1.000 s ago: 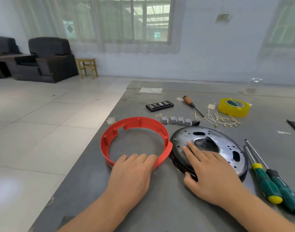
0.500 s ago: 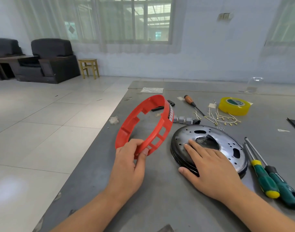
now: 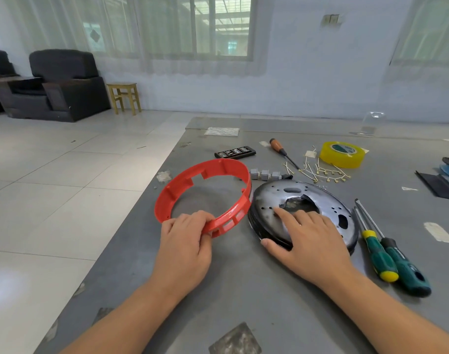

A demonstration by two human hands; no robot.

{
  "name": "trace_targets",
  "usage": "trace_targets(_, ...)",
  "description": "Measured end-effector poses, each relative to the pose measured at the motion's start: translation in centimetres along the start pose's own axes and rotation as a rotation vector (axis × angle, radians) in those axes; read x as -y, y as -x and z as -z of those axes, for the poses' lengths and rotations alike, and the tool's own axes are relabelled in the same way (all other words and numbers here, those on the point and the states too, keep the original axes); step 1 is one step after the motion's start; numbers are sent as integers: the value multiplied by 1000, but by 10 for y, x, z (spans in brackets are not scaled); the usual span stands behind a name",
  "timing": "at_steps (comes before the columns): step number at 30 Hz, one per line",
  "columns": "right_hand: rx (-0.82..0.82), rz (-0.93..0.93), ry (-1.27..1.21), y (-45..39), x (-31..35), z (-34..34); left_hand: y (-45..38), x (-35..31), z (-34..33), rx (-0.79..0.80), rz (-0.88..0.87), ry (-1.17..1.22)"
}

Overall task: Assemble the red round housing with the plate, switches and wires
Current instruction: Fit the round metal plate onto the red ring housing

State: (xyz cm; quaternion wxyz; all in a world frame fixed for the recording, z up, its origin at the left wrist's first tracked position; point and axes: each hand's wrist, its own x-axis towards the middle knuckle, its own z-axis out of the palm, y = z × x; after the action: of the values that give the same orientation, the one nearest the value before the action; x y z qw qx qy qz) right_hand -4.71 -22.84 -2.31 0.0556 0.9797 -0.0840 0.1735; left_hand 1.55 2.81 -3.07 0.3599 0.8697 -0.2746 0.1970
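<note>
Red housing and metal plate on the grey table (image 3: 244, 290).
The red housing (image 3: 213, 172) is gripped at its near rim by the left hand (image 3: 185, 249); the metal plate (image 3: 328, 203) is pressed by the flat, uncurled right hand (image 3: 307, 241).

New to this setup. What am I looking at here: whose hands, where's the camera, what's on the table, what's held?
There is no robot: a person works with bare hands, and the single picture comes from a camera worn on the head, looking forward and down.

The left hand grips the near edge of the red round housing, an open ring, with fingers curled over its rim. The right hand rests flat on the dark metal plate beside the ring, holding nothing.

On the grey table behind them lie small grey switches, a bunch of short wires, a yellow tape roll, an orange-handled screwdriver and a black bit case. Two green-handled screwdrivers lie right of the plate.
</note>
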Motion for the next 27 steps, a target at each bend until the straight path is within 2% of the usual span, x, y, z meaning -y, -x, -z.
trace_targets(4,-97,-24,-64,2,0,2,1,-2,4,36,58,-110)
trace_targets(8,-178,-36,-129,1,0,6,1,-3,6,199,54,-284)
trace_targets(13,-285,49,-214,1,1,10,3,-9,6,297,-112,-320)
trace_targets(17,-371,168,-259,1,4,11,9,-19,3,304,-276,-332)
trace_targets(21,-424,251,-251,2,4,10,13,-28,1,189,-309,-275)
trace_targets(23,-449,282,-246,1,2,11,9,-27,1,-6,-264,-155)
trace_targets(25,-472,326,-240,-1,0,14,2,-26,1,-189,-242,-135)
trace_targets(27,-492,389,-244,-2,1,18,-8,-24,0,-199,-281,-195)
